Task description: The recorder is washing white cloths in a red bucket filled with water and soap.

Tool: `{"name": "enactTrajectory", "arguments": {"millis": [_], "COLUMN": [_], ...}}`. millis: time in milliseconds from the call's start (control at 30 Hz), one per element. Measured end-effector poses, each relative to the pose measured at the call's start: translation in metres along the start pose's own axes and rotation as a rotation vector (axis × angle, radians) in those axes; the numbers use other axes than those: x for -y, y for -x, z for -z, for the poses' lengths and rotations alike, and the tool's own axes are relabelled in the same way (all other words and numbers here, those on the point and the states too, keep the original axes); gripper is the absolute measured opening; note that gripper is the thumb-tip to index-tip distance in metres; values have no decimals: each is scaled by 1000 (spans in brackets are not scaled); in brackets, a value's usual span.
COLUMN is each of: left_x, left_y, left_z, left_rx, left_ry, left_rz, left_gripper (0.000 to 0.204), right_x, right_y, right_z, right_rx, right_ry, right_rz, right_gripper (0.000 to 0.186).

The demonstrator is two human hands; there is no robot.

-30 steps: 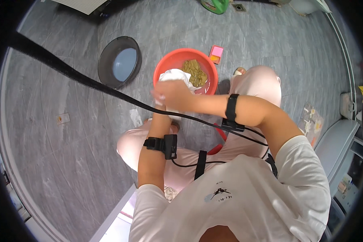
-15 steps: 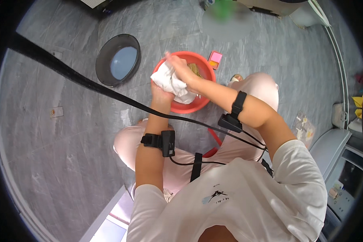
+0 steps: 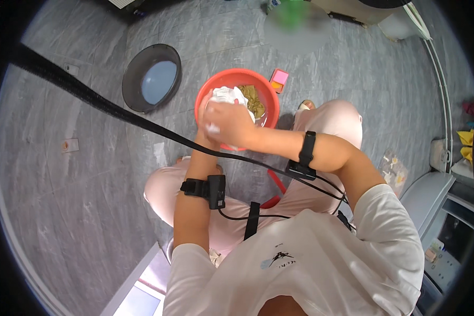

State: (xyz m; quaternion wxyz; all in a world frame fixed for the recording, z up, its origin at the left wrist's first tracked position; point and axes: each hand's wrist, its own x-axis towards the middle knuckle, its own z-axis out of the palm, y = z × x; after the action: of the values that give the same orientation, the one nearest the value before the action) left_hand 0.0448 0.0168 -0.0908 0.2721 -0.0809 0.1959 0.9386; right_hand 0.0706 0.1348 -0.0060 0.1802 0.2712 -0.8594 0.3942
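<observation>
Shows white cloth [image 3: 227, 95] over a red basin [image 3: 239, 72], clutched in the right hand [image 3: 230, 122] (cannot tell the hold of the mostly hidden left hand [image 3: 202, 121]). Looks soft, probably wet, slippery; best gripped by bunched folds.

Cloth [image 3: 253, 102] in basin [image 3: 238, 72] (tub [image 3: 136, 79] leftward).

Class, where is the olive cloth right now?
In the head view, the olive cloth lies inside the red basin, immediately right of the white cloth.
</observation>
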Motion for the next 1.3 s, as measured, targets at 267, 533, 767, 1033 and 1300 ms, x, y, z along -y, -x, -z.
{"name": "enactTrajectory", "arguments": {"millis": [267, 533, 767, 1033, 1300], "left_x": [9, 8, 16, 6, 12], "left_y": [3, 2, -1, 0, 1], "left_z": [33, -10, 35, -37, -28], "left_rx": [30, 60, -123, -313, -75], "left_ry": [-518, 94, -75, 87, 280], "left_rz": [-153, 59, -2, 112, 119], "left_gripper": [44, 32, 31, 30, 32], "right_x": [-21, -27, -18, -43, -19], "right_y": [-8, -8, 0, 0, 7], "right_z": [-9, -7, -12, -24, -12], "right_rx": [61, -138, -70, -141, -87], "right_ry": [95, 32, 18, 96, -49], "right_rz": [349, -114, 19, -409, -29], "right_gripper": [13, 26, 23, 27, 27]}}
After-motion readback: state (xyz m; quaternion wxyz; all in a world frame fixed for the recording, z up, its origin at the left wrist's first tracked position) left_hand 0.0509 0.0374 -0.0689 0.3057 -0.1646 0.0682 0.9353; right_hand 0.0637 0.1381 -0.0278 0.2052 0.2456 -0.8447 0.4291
